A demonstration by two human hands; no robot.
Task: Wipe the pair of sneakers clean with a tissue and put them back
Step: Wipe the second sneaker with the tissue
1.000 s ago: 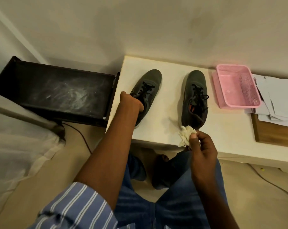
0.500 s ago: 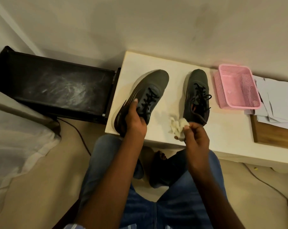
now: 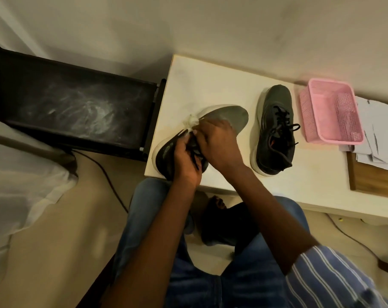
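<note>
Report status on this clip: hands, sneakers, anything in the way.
Left hand grips left sneaker. Right hand presses tissue on it. Other sneaker flat on table. Nothing blocking.

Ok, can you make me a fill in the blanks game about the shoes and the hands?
1. The right hand presses a white ____ against the held sneaker.
2. The left hand grips that sneaker near its ____.
3. The other sneaker sits on the white table beside a ____ basket.

Missing words: tissue; laces; pink
</note>
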